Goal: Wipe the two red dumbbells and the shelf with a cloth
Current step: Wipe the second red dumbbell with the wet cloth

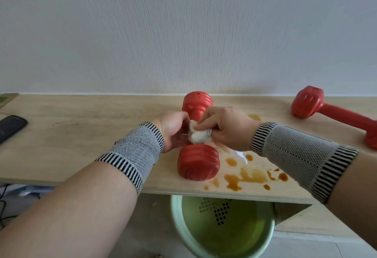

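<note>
While both hands' fingers grip cloth [196,134] | brown spill [247,177] beside dumbbell [197,162] | basin [222,227] seemingly below shelf [81,135]

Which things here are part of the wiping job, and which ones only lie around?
Part of the job:
near dumbbell
second dumbbell
cloth
shelf
brown spill

Only lying around:
dark device
green basin
</note>
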